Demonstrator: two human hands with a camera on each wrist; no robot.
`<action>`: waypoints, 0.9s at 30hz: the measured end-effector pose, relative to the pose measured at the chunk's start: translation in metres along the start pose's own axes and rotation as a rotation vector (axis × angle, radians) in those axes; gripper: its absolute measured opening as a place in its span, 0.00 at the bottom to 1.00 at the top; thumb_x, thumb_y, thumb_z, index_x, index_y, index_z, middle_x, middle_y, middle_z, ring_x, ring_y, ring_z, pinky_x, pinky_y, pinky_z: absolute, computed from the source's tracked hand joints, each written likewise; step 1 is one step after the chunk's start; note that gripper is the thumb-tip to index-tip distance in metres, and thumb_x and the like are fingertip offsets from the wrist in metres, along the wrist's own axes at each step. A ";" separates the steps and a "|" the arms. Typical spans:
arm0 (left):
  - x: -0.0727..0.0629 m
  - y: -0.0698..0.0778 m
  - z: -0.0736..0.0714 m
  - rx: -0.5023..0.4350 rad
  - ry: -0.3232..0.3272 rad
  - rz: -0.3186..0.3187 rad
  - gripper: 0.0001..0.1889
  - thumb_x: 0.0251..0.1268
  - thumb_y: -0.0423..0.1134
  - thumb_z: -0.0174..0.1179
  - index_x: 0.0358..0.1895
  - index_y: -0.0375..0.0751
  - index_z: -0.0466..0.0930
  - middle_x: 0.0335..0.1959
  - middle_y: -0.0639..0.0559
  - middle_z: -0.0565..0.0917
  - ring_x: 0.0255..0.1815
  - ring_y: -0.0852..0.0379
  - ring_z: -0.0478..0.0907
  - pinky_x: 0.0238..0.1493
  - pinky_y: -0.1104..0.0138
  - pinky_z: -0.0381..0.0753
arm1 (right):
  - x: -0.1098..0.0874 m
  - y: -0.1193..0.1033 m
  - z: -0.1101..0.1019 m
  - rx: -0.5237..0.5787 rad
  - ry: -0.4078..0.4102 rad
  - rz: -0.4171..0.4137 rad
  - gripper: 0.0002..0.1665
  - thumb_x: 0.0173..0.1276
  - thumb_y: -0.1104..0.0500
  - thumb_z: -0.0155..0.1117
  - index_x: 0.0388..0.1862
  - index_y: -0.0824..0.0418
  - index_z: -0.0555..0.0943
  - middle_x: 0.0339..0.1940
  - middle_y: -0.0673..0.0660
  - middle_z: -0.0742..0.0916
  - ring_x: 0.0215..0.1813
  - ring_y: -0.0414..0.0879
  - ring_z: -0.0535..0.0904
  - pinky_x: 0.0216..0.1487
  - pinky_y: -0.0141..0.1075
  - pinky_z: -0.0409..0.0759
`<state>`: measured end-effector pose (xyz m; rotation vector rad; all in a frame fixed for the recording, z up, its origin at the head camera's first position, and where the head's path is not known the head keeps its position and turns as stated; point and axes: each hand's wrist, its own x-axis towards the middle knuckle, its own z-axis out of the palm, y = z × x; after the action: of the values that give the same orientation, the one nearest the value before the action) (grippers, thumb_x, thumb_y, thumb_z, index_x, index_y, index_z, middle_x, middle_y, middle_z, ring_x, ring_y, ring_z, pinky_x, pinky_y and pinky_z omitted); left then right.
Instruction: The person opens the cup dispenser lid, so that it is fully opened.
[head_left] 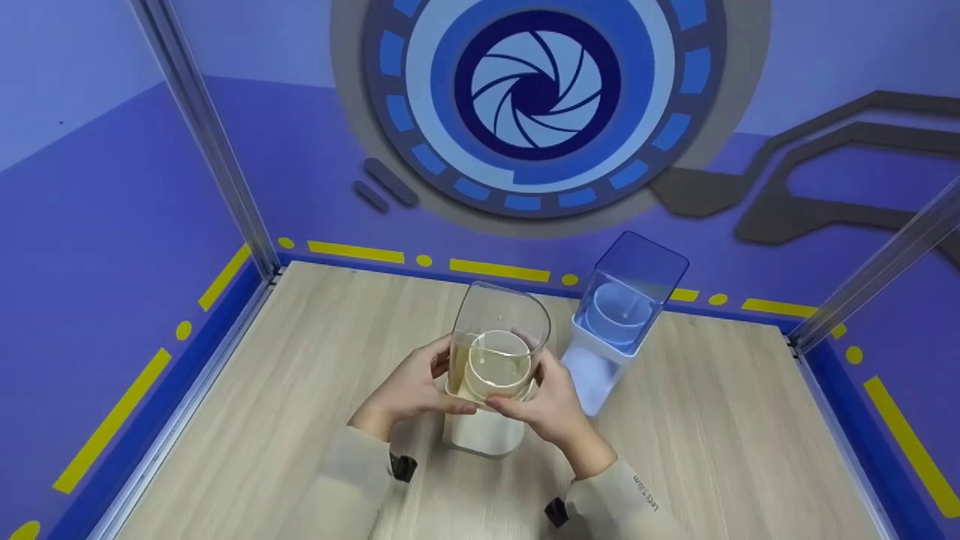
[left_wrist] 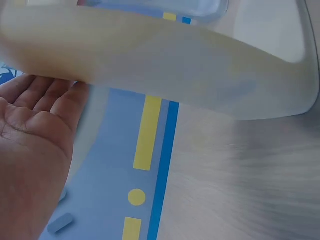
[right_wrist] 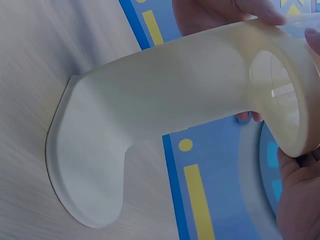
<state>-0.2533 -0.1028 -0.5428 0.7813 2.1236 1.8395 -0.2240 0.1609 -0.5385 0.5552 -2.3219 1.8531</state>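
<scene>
Grasping cream gravity dispenser [head_left: 484, 436] with left hand [head_left: 409, 386] on left side and right hand [head_left: 551, 397] on right, thumbs on near face. Set directly between both palms, foot down on woodgrain tabletop [head_left: 712, 420]. Smooth, matte, plastic-looking, round-cornered; topped by clear hopper [head_left: 499, 307], glossy and open above round cream rim. Counting two dispensers, two hoppers: also pale-blue dispenser [head_left: 592, 375] with blue-tinted hopper [head_left: 637, 262], near cream one, farther and right.
</scene>
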 end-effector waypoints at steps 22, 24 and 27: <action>-0.038 -0.012 0.028 -0.004 0.190 -0.006 0.56 0.44 0.42 0.94 0.81 0.44 0.73 0.72 0.53 0.85 0.75 0.53 0.80 0.86 0.52 0.72 | -0.022 -0.002 0.019 0.073 -0.068 -0.124 0.59 0.51 0.61 0.93 0.83 0.54 0.75 0.71 0.52 0.90 0.69 0.45 0.86 0.76 0.37 0.81; -0.040 -0.015 0.031 -0.017 0.201 0.002 0.56 0.44 0.40 0.93 0.81 0.42 0.73 0.72 0.52 0.85 0.75 0.53 0.80 0.84 0.59 0.73 | -0.025 -0.001 0.020 0.082 -0.069 -0.121 0.60 0.51 0.62 0.93 0.83 0.55 0.75 0.71 0.53 0.90 0.70 0.45 0.85 0.77 0.37 0.80; -0.041 -0.019 0.033 -0.024 0.206 0.025 0.55 0.46 0.38 0.92 0.81 0.42 0.72 0.72 0.51 0.85 0.75 0.52 0.81 0.84 0.60 0.73 | -0.027 -0.001 0.020 0.092 -0.070 -0.112 0.60 0.51 0.62 0.93 0.83 0.56 0.75 0.71 0.54 0.89 0.70 0.45 0.85 0.77 0.37 0.80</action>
<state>-0.2070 -0.0979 -0.5743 0.6406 2.2174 2.0331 -0.1963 0.1468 -0.5514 0.7576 -2.2060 1.9257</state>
